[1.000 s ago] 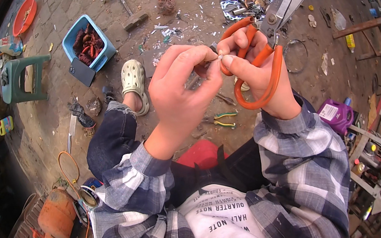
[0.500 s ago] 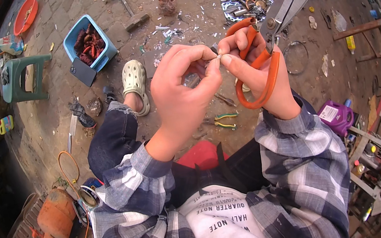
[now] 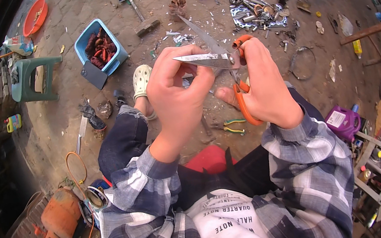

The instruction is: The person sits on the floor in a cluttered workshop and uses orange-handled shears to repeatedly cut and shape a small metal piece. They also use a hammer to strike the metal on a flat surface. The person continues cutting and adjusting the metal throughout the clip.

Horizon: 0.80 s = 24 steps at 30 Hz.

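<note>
In front of me my right hand (image 3: 269,87) grips the orange-handled scissors (image 3: 232,61). Their metal blades are spread and reach leftward, one angled up and away, the other lying across my left fingertips. My left hand (image 3: 174,89) is raised with thumb and forefinger curled toward each other at the lower blade. Whatever sits between those fingers is hidden by the blade or too small to name. On the ground below the hands lie yellow-green pliers (image 3: 233,127).
Left of my shoe stands a blue basin (image 3: 117,59) of dark reddish parts, with a green stool (image 3: 27,82) farther left. A hammer (image 3: 147,27) and metal parts (image 3: 259,15) lie ahead. A purple jug (image 3: 343,121) is at right, an orange gas cylinder (image 3: 60,214) at lower left.
The scissors have swung from pointing up and right to pointing left, over my left fingers. My right fingertips have come away from the small pale thing both hands were pinching.
</note>
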Each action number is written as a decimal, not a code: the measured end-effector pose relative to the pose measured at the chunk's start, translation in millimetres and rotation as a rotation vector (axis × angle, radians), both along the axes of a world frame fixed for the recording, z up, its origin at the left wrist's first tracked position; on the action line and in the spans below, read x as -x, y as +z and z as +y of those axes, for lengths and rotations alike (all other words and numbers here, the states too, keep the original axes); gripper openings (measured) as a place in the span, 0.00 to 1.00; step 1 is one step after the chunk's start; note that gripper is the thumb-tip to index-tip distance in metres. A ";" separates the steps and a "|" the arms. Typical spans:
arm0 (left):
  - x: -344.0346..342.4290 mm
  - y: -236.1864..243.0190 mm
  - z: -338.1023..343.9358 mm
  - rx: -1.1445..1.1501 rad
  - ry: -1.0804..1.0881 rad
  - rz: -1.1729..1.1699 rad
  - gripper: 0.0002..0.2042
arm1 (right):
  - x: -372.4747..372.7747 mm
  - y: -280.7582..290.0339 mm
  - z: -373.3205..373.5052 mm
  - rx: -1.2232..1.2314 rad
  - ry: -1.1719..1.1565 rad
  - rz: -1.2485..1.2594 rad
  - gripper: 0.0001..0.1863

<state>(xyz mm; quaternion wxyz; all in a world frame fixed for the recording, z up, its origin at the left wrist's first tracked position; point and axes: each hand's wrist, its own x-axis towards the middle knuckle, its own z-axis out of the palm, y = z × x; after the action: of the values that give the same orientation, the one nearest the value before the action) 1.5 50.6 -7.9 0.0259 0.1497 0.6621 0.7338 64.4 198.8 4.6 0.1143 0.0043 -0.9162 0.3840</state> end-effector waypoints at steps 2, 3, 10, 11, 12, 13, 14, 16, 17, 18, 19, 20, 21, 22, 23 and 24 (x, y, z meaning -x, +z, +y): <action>0.7 -3.5 -1.5 -0.002 -0.010 0.059 0.10 | -0.7 -1.3 -2.0 -0.058 -0.005 0.002 0.32; 0.9 -3.6 -1.7 0.008 -0.002 0.066 0.10 | -1.3 0.1 -3.1 -0.055 -0.009 -0.036 0.33; 1.4 -1.8 -3.4 0.107 0.011 0.147 0.09 | -3.8 2.7 -7.6 -0.032 -0.061 -0.162 0.35; 1.3 -1.8 -2.8 0.107 0.011 0.146 0.09 | -4.1 0.8 -8.1 -0.030 -0.078 -0.165 0.34; 1.3 -2.9 -0.9 0.086 0.008 0.097 0.08 | -4.6 -0.4 -8.0 -0.012 -0.082 -0.177 0.34; 1.1 -4.8 1.5 0.066 0.005 0.048 0.08 | -5.1 -1.4 -7.9 0.005 -0.087 -0.189 0.33; 0.8 -5.9 3.4 0.045 0.002 -0.001 0.07 | -5.6 -2.5 -7.3 0.021 -0.092 -0.201 0.33; -3.8 0.0 1.7 -0.030 -0.082 -0.036 0.06 | 2.7 -8.1 4.5 0.001 -0.276 -0.275 0.31; -5.3 3.7 -0.7 -0.065 -0.121 -0.052 0.05 | 7.4 -10.0 10.8 -0.008 -0.364 -0.312 0.31; -4.4 4.8 -0.8 -0.124 -0.124 -0.159 0.05 | 9.3 -10.7 18.1 -0.056 -0.365 -0.252 0.29; -3.2 5.7 -1.6 -0.184 -0.127 -0.266 0.04 | 8.2 -10.8 18.0 0.000 -0.329 -0.192 0.29; -1.8 6.2 -3.0 -0.243 -0.129 -0.373 0.04 | 6.2 -10.6 16.6 0.057 -0.290 -0.133 0.29; 2.5 -0.9 -3.7 -0.292 -0.166 -0.371 0.05 | 3.6 -9.1 13.2 0.027 -0.234 -0.102 0.29; 3.0 -3.6 -2.8 -0.306 -0.157 -0.378 0.06 | 1.2 -7.0 7.5 -0.001 -0.177 -0.072 0.29; 3.0 -5.4 -1.5 -0.320 -0.147 -0.384 0.06 | 0.2 -5.8 3.1 -0.028 -0.119 -0.040 0.30; 2.8 -6.7 -1.7 -0.329 -0.143 -0.394 0.07 | -0.3 -6.5 -1.3 -0.033 -0.111 -0.028 0.29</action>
<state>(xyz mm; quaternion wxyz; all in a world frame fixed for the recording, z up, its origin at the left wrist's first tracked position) -1.2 48.9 -14.7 0.1815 0.0528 0.5040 0.8428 64.7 197.5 -1.9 0.1223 -0.0502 -0.9227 0.3621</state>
